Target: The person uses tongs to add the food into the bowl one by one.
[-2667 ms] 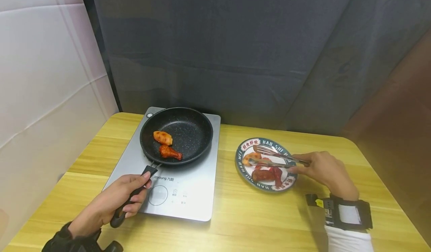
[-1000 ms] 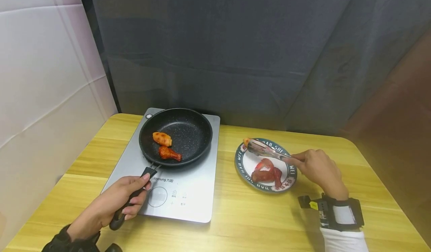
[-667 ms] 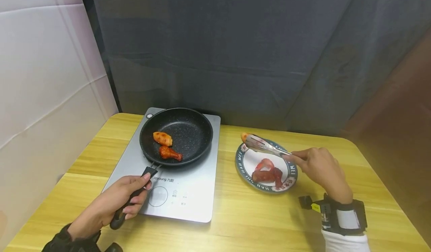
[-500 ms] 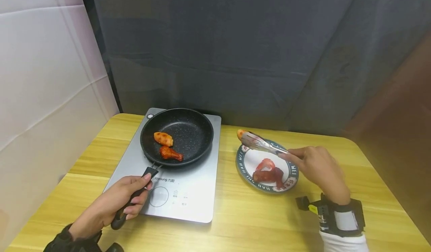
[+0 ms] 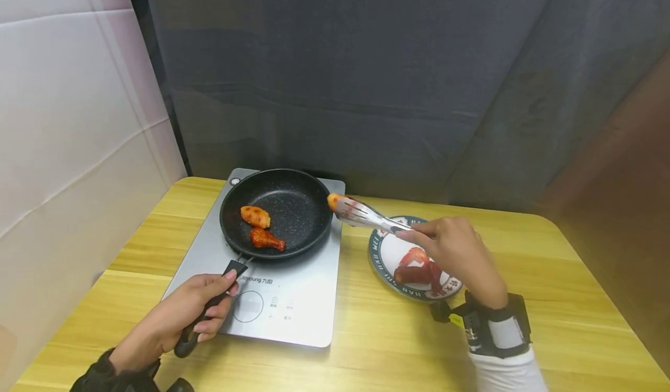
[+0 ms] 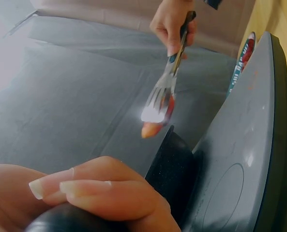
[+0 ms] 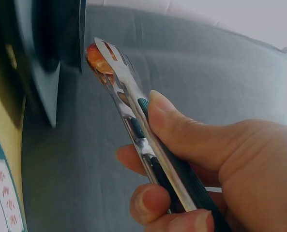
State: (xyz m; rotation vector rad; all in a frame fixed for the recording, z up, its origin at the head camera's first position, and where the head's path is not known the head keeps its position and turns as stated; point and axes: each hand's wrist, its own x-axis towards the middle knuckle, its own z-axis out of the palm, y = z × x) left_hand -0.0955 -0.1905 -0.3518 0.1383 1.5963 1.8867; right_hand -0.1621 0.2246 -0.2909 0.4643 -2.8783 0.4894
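Observation:
My left hand point(image 5: 196, 305) grips the black handle of a frying pan point(image 5: 300, 206), which sits on a silver induction cooktop point(image 5: 309, 305). Inside the pan lie an orange-brown chicken wing piece point(image 5: 255, 216) and a red-glazed drumstick point(image 5: 267, 239). In my right hand point(image 5: 455, 249) I hold metal tongs point(image 7: 133, 108), thumb on one arm and fingers round the other. Their slotted ends pinch another orange chicken piece point(image 7: 100, 60), mostly covered by the tongs and held up at the pan's right rim. Below my right hand is a green-rimmed plate point(image 5: 378, 258) bearing reddish meat pieces point(image 5: 413, 274).
The wooden table point(image 5: 377, 345) spreads around the cooktop and plate. A dark grey cloth point(image 5: 335, 89) hangs along the back edge, and a white sheet point(image 5: 78, 118) stands at the left. Black wrist camera straps point(image 5: 497, 322) sit on my wrists.
The tongs closed on the orange piece on the plate, lifted it and carried it left to the pan's right rim. My left hand and the pan have stayed in place.

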